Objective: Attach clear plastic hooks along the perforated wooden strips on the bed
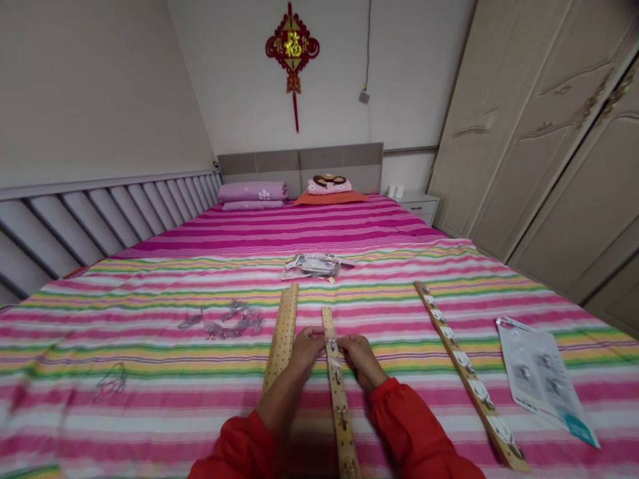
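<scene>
A narrow wooden strip with holes lies lengthwise on the striped bedspread, with several small metal hooks along it. Near its far end sits a small metal hook on a clear backing. From the left, my left hand pinches at this hook's edge with fingers closed. My right hand does the same from the right side, its fingertips pressed together. Part of the hook is hidden by the fingers. Just left of my left hand, a wider perforated wooden board lies partly behind my forearm.
To the right lies another wooden strip bearing white-backed hooks, beside a clear hook package. Crumpled clear plastic pieces lie at left, with a thin clear scrap nearer. Beyond my hands is a plastic packet on the bedspread.
</scene>
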The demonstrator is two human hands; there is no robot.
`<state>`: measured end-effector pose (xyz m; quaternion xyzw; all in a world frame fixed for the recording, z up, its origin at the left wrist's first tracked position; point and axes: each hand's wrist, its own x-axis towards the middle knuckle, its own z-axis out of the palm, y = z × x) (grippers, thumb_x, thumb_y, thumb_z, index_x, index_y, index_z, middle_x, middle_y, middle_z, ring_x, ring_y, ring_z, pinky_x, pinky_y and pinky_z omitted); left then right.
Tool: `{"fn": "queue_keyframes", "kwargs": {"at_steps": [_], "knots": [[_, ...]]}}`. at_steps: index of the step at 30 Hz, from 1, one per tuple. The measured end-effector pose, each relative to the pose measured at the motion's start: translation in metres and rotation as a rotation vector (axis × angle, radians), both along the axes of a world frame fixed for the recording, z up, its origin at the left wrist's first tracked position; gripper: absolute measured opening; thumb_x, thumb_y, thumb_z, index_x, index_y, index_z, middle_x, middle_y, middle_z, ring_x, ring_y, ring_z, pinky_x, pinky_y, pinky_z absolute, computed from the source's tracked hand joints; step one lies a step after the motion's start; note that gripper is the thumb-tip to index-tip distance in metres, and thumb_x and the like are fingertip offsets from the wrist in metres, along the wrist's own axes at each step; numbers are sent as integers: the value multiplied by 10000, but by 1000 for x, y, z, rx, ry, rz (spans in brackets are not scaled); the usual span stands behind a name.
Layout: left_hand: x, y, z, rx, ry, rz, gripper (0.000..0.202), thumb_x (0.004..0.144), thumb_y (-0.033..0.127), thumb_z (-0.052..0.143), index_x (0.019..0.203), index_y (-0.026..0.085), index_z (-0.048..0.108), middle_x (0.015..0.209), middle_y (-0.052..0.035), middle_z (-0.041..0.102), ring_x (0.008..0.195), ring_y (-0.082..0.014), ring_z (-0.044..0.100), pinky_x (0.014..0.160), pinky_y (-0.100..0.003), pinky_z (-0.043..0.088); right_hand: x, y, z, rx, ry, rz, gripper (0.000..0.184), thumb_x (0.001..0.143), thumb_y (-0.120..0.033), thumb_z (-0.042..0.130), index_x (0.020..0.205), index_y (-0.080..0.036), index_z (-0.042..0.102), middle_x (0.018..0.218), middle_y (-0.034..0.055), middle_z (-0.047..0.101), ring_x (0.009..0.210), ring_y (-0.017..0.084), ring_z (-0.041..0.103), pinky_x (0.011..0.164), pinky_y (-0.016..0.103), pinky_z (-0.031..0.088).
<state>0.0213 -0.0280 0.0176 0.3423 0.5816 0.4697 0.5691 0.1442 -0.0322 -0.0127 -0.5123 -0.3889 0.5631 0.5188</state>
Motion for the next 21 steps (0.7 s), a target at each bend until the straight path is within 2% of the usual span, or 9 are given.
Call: {"fn": "queue_keyframes", "kwargs": {"at_steps": [12, 18, 21], "knots": [[1, 1, -6, 19, 43, 14, 189, 601, 78, 661, 774, 145, 626, 611, 25, 624, 529, -81, 570, 508, -181, 425, -2, 3, -8, 22, -33, -21, 272, 605, -290, 578, 403, -227, 408, 298, -115, 266, 321, 51, 196, 366, 247, 123], [2, 4, -12, 46, 117, 25, 208, 578, 62, 653, 768, 143, 620, 561, 47, 571, 480, -81, 525, 473, -189, 394, -2, 8, -18, 25, -57, -27, 342, 677, -320, 641, 451, -206, 411, 349, -132, 312, 323, 42, 235, 370, 207, 189], [4, 5, -15, 64, 167, 37, 197, 570, 57, 646, 740, 148, 610, 559, 46, 567, 505, -94, 539, 495, -197, 410, -1, 8, -20, 23, -60, -21, 340, 655, -343, 654, 450, -210, 418, 332, -126, 319, 313, 47, 250, 360, 213, 189]]}}
